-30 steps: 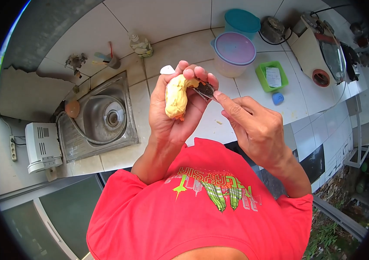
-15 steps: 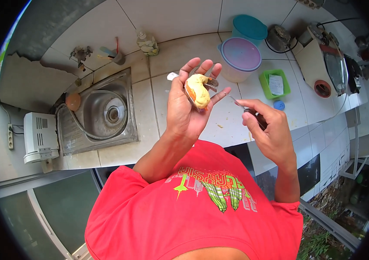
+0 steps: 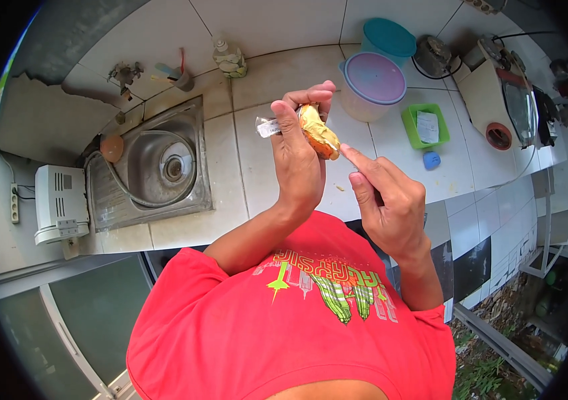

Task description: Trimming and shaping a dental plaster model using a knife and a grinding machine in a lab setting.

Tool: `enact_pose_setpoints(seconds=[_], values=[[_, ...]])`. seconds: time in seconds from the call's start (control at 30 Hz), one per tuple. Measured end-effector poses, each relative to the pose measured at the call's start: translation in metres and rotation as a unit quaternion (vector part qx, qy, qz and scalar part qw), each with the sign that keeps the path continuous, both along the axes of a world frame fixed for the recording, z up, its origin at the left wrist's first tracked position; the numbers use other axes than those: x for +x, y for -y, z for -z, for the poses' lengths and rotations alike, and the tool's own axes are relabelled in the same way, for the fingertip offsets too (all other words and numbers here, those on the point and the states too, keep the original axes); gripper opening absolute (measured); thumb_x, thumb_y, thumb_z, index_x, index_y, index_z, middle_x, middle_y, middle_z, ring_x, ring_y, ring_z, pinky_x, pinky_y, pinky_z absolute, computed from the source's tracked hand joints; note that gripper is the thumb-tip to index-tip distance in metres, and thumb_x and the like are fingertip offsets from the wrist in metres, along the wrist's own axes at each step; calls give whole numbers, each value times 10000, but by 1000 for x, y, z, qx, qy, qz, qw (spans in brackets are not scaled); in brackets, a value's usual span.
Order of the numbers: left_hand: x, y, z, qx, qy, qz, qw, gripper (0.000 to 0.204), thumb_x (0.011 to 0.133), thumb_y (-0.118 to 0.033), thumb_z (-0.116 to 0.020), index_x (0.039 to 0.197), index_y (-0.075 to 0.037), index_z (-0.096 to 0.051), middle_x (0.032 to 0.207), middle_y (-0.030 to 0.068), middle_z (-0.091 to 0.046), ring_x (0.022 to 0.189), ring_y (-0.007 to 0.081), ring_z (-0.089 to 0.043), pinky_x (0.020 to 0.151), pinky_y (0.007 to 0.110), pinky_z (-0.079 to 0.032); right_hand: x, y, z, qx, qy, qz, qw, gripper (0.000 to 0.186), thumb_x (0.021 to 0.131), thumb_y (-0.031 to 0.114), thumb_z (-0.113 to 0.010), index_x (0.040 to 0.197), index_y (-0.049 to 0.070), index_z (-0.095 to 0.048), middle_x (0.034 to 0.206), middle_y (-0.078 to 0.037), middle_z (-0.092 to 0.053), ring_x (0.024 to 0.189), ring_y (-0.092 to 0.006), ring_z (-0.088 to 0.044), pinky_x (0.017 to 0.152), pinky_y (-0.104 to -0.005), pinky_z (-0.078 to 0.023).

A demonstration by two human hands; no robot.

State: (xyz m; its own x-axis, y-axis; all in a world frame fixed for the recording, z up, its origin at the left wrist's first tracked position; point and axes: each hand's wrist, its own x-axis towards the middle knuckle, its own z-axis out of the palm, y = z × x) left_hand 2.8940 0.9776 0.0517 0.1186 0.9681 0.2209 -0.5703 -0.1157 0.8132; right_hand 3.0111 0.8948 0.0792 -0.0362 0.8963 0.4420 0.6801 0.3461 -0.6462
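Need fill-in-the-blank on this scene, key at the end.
1. The left hand holds a ____ and orange lump.
2. The right hand extends its ____ finger toward the lump.
3. White paper lies in the ____ tray.
4. The metal sink is on the person's ____ side.

Missing words: yellow; index; green; left.

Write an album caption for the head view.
Left hand holds a yellow-and-orange item, right hand close by, above a tiled counter.

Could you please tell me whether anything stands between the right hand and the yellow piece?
Nothing visible does: the right hand has its index finger pointing at the lower end of the yellow piece, which the left hand holds. Whether they touch is too small to tell.
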Motion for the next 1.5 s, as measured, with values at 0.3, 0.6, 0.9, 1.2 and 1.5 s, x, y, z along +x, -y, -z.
enact_pose_setpoints(seconds=[0.3, 0.6, 0.9, 1.2, 1.5], values=[[3, 6, -4, 7, -12, -1, 1000, 612, 981, -553, -219, 1176, -19, -446, 1235, 146, -476, 1178, 261, -522, 1006, 400, -422, 3, -6, -7, 3, -11, 20, 1000, 321, 831, 162, -701, 1127, 53, -645, 706, -54, -551, 476, -142, -478, 435, -294, -394], [-1, 11, -15, -52, -42, 115, 991, 616, 1002, -524, -217, 1148, -12, -526, 1112, 149, -596, 1023, 195, -601, 837, 305, -528, 8, -24, 7, -3, -117, -31, 993, 358, 741, 243, -794, 975, 13, -652, 792, -66, -623, 517, -122, -514, 472, -270, -416], [-2, 10, -9, -47, -109, 141, 983, 711, 974, -585, -191, 1196, 16, -501, 1103, 138, -586, 1051, 226, -595, 846, 335, -543, 8, -18, 1, -79, -62, -34, 994, 363, 756, 223, -781, 1016, 13, -638, 788, -98, -632, 548, -198, -579, 514, -310, -459], [-11, 6, 0, 41, -235, 133, 962, 715, 975, -587, -203, 1208, -30, -587, 1010, 82, -541, 837, 122, -527, 724, 269, -488, 5, -11, 13, -109, -60, -10, 992, 360, 760, 192, -770, 1035, 3, -636, 745, -108, -613, 561, -208, -567, 531, -318, -448], [-12, 2, 10, 137, -274, 84, 948, 741, 962, -608, -209, 1202, -24, -597, 997, 76, -493, 841, 131, -530, 726, 265, -492, -10, -5, 12, -112, -101, 75, 986, 321, 701, 134, -811, 937, 10, -631, 697, -69, -592, 508, -160, -523, 495, -300, -427]])
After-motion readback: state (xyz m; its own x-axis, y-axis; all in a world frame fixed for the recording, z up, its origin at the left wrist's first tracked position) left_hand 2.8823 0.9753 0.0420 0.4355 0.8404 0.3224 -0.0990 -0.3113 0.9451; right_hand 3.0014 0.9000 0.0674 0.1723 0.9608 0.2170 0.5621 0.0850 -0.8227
